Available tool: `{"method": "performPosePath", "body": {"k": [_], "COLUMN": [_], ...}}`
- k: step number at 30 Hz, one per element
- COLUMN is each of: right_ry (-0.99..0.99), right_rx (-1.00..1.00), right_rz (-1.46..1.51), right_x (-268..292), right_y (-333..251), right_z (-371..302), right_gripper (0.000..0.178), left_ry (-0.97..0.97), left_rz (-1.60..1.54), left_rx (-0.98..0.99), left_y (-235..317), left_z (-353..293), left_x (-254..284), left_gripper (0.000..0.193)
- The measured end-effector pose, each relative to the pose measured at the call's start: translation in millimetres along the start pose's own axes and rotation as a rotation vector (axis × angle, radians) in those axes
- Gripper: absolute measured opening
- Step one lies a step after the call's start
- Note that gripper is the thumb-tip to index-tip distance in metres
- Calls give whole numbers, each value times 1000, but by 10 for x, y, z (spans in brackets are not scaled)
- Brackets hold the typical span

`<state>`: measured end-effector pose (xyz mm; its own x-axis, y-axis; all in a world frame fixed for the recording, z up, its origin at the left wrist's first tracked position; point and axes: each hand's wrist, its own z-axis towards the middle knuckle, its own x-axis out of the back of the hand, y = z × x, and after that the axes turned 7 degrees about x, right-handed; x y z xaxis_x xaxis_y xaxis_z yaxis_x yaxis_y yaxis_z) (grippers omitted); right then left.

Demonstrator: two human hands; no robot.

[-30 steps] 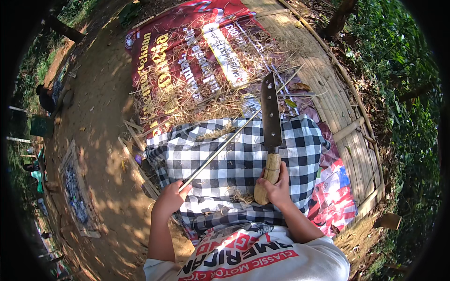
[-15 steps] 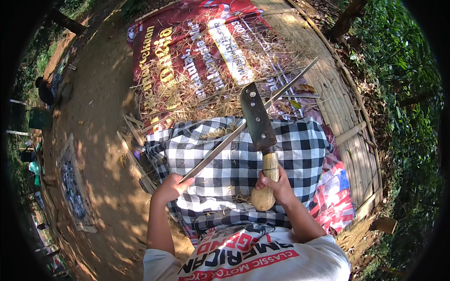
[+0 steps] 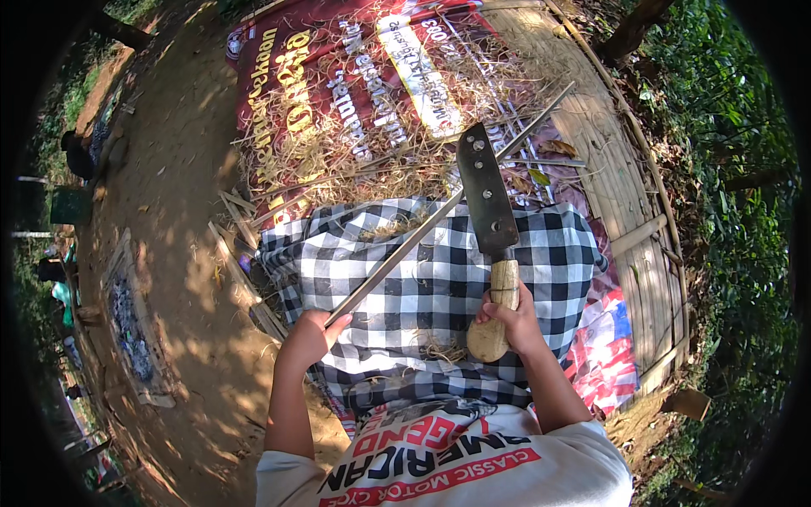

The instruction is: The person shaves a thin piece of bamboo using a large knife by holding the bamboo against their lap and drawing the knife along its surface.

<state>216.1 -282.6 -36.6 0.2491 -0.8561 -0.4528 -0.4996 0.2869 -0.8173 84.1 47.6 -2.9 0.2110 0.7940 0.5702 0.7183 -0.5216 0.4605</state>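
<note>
The left hand [image 3: 306,340] is curled up and pinches the near end of a long, thin strip [image 3: 393,258] with its thumb and fingers. The strip slants up and away, toward the far right corner of the bamboo surface [image 3: 638,194]. The right hand [image 3: 517,324] is wrapped around the fat wooden handle [image 3: 505,287] of a big knife [image 3: 487,198]. The knife is over the middle part of the surface, and its dark, wide blade has a row of round spots. The blade points at the far edge and leans a little to the left. The strip goes behind the blade, so they make a cross. I cannot tell if they touch.

Under both hands is a black and white checked cloth [image 3: 338,275], right in front of the person's white shirt [image 3: 507,482]. Past the cloth, a red banner [image 3: 253,110] covers the far left part of the surface. Lots of dry, curly shavings [image 3: 393,182] lie on it. A green leaf [image 3: 539,177] and a brown leaf [image 3: 557,147] lie nearer the right edge. By the near right corner is a red, white and blue sheet [image 3: 604,359].
</note>
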Motion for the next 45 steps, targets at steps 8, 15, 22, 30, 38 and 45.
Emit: {"method": "performPosePath", "body": {"k": [8,15,22,30,38,45], "right_ry": [-214,-407,-617,-698,-759,-774], "right_rx": [-146,31,296,378,525,576], "right_rz": [-224,-628,-1311,-1449,-1559,-1633], "right_x": [-198,-152,-579,-629,-586,-502], "right_y": [6,23,-163,-213,-336,-484], "right_z": [-91,-117,-49,198,363,430], "right_gripper": [50,57,55,61,55,54], "left_ry": [-5,39,-52,-58,-84,-140], "left_rz": [32,69,-47,-144,-234,-296], "left_rx": [51,54,93,48,-17,-7], "left_y": [91,214,60,48,-85,-164], "left_z": [-20,-53,25,15,21,52], "left_x": [31,13,-4,-56,-100,-112], "left_gripper": [53,57,49,44,42,41]}}
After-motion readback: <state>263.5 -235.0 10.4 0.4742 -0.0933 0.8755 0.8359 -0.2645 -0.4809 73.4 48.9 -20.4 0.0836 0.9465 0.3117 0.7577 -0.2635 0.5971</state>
